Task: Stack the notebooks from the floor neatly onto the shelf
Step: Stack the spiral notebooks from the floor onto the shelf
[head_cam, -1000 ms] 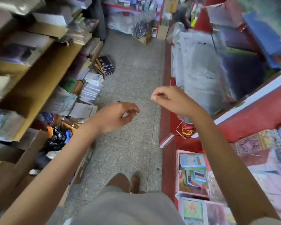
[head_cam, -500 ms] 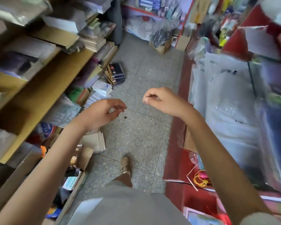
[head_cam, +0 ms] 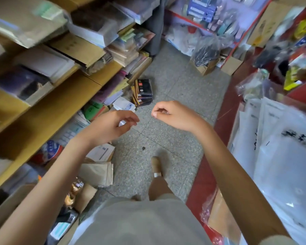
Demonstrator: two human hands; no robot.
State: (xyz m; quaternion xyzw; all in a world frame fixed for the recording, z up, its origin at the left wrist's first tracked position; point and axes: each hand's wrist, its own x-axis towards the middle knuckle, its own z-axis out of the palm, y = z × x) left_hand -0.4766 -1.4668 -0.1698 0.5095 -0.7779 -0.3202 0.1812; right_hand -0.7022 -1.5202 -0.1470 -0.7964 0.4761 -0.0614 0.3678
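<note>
A small stack of dark-covered notebooks (head_cam: pixel 143 91) leans on the grey floor against the foot of the wooden shelf (head_cam: pixel 48 110) on the left. A white stack of notebooks (head_cam: pixel 125 105) lies just beside it. My left hand (head_cam: pixel 111 125) hangs in mid-air with loosely curled fingers and holds nothing, below and left of the dark notebooks. My right hand (head_cam: pixel 173 114) also hovers with fingers loosely curled and nothing in it, to the right of them. Neither hand touches the notebooks.
The shelf holds paper packs and envelopes (head_cam: pixel 94 48). Brown envelopes (head_cam: pixel 97 172) and cardboard boxes sit on the floor at lower left. A red counter (head_cam: pixel 224 121) with plastic-wrapped goods (head_cam: pixel 279 147) lines the right. My foot (head_cam: pixel 156 166) stands on the tiled aisle (head_cam: pixel 182 89).
I have walked forward along the aisle, so the dark notebooks lie nearer. Both hands stayed raised and without a load, drifting slightly closer together.
</note>
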